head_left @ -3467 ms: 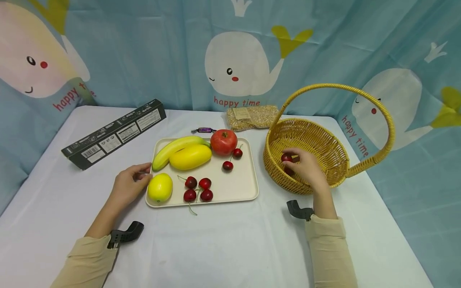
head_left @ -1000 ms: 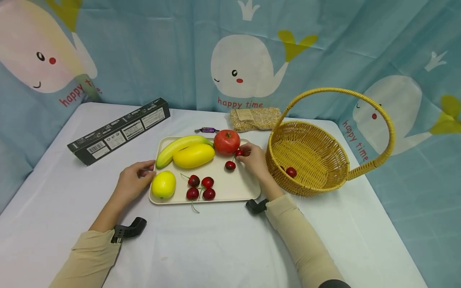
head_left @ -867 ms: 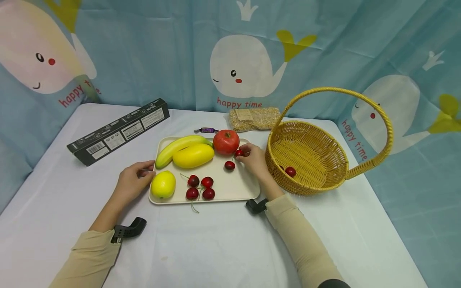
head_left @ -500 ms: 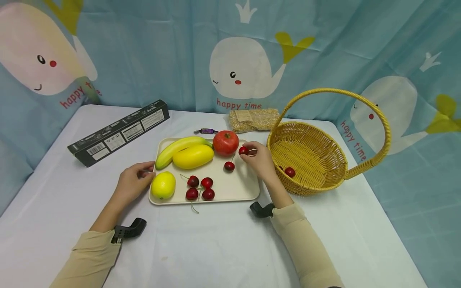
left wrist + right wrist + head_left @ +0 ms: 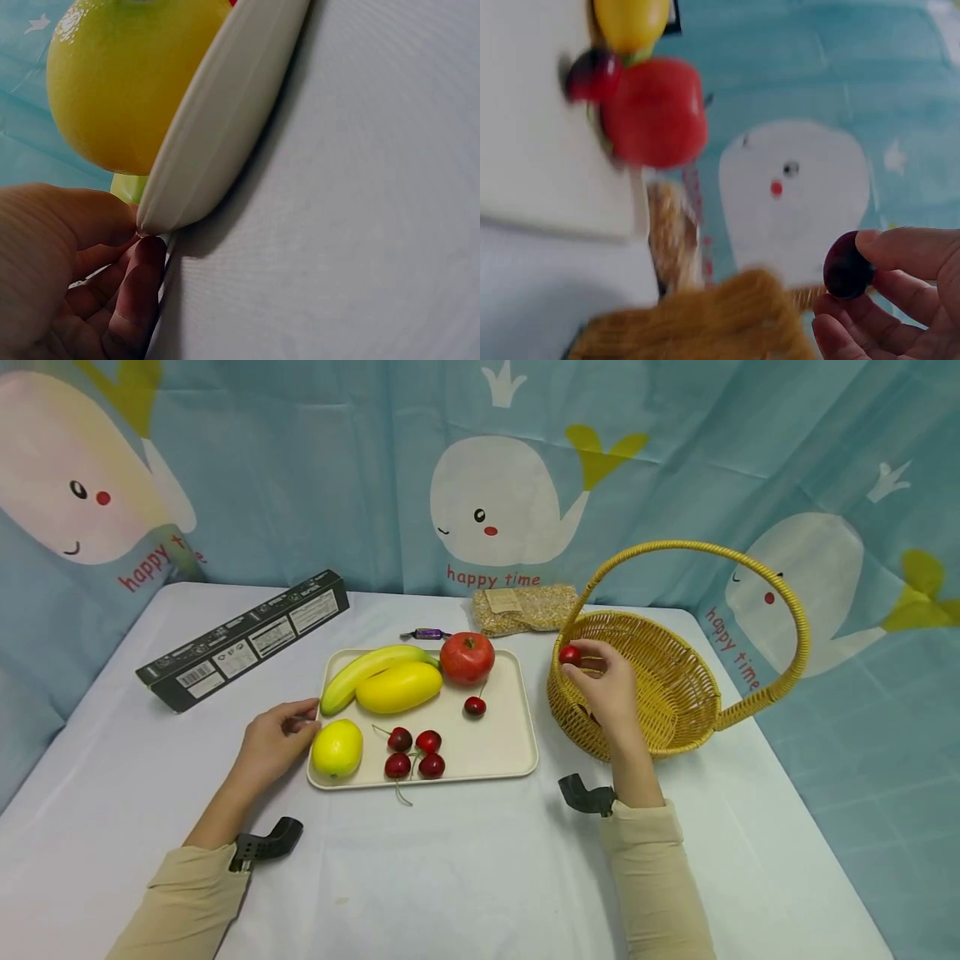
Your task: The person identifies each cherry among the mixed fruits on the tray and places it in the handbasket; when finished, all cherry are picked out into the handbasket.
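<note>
My tan sleeves (image 5: 660, 885) are cut off by the bottom edge of the head view. A black bracket (image 5: 270, 842) sits at each wrist.

My left hand (image 5: 273, 739) pinches the left rim of the tray (image 5: 495, 752); its lower fingers are in shadow in the left wrist view. The lemon (image 5: 337, 749) stands just beside my thumb; the left wrist view crops its top.

On the tray, four cherries (image 5: 400, 740) lie near the front edge, one stem overhanging it. A single cherry (image 5: 475, 707) lies farther back.

My right hand (image 5: 611, 689) grasps another cherry (image 5: 570, 655) between thumb and fingertips. From the head view it overlaps the left rim of the basket (image 5: 567, 714); its height above the rim cannot be determined. My hand and forearm cover part of the basket interior. A dark patch beside my wrist is too small to identify. The basket is blurred in the right wrist view.

At the rear of the tray, a yellow oval fruit (image 5: 399, 687) partly hides the banana (image 5: 367, 670), beside a red fruit (image 5: 467, 658).

Behind are a black box (image 5: 243, 639) with illegible labels, a wrapped candy (image 5: 426, 634), a bag of grain (image 5: 527, 608) and a whale-print curtain (image 5: 322, 485).
</note>
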`<state>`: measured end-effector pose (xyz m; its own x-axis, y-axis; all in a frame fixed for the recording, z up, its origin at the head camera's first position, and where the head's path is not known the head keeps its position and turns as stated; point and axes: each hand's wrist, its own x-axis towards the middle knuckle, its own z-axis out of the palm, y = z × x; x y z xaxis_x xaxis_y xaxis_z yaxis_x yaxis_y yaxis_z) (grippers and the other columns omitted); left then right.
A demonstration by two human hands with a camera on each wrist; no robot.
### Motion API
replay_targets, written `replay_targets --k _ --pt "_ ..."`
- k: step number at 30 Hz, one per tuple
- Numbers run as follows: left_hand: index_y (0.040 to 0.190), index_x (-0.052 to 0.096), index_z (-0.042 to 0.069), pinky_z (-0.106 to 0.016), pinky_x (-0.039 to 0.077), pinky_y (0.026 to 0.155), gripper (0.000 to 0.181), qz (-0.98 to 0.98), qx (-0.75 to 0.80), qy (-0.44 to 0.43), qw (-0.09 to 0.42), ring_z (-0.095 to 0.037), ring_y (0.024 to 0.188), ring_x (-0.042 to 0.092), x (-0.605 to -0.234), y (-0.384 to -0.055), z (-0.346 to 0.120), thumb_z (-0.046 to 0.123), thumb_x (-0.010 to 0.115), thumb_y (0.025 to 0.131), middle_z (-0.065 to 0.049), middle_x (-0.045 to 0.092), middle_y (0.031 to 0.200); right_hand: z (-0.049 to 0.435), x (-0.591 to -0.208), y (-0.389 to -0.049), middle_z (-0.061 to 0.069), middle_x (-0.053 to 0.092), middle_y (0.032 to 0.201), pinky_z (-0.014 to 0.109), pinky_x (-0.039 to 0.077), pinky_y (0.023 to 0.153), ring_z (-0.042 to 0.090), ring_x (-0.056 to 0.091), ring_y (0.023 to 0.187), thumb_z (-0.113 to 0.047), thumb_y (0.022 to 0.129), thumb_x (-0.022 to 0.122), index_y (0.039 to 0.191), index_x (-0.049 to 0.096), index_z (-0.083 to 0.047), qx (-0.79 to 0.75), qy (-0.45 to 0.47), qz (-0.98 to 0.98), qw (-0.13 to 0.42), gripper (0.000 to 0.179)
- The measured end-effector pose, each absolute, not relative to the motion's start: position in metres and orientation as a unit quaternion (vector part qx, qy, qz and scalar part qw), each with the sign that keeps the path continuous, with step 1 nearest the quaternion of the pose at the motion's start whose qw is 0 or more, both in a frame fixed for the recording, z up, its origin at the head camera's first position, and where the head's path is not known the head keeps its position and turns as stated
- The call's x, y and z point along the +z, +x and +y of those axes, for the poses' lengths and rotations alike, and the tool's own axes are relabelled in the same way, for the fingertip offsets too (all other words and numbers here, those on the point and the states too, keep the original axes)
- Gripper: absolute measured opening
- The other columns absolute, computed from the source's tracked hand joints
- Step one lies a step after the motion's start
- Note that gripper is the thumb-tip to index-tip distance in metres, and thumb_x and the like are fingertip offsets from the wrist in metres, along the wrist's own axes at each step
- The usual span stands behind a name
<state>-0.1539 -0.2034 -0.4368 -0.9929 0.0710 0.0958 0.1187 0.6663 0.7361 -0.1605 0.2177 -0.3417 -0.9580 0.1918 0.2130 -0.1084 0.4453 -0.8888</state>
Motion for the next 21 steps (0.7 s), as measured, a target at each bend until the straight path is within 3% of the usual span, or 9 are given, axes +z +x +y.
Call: replay_targets --k 8,13,21 --pt "0.126 0.053 -0.002 -0.019 0.038 0.069 0.042 -0.913 -0.402 -0.054 0.033 -0.022 0.085 0.051 -0.438 -0.153 -0.203 0.017 0.058 0.09 -0.017 0.061 0.104 0.248 -0.359 -0.163 0.012 0.059 0.112 0.035 0.049 0.083 0.024 0.057 0.1 -0.009 0.083 0.068 0.116 0.061 -0.006 0.493 -0.096 -0.86 0.09 0.033" --pt "0.125 0.054 -0.003 -0.017 0.038 0.069 0.041 -0.911 -0.407 -0.056 0.04 -0.022 0.085 0.051 -0.438 -0.153 -0.202 0.016 0.058 0.09 -0.017 0.062 0.103 0.254 -0.362 -0.166 0.012 0.058 0.114 0.038 0.049 0.08 0.025 0.057 0.101 -0.011 0.084 0.067 0.118 0.059 -0.007 0.486 -0.103 -0.867 0.045 0.035" --pt "0.126 0.054 -0.002 -0.015 0.037 0.068 0.041 -0.912 -0.404 -0.053 0.041 -0.021 0.084 0.05 -0.439 -0.155 -0.202 0.017 0.058 0.09 -0.017 0.062 0.103 0.256 -0.364 -0.167 0.012 0.057 0.114 0.042 0.048 0.075 0.026 0.057 0.1 -0.014 0.085 0.066 0.119 0.058 -0.007 0.469 -0.101 -0.877 0.016 0.035"
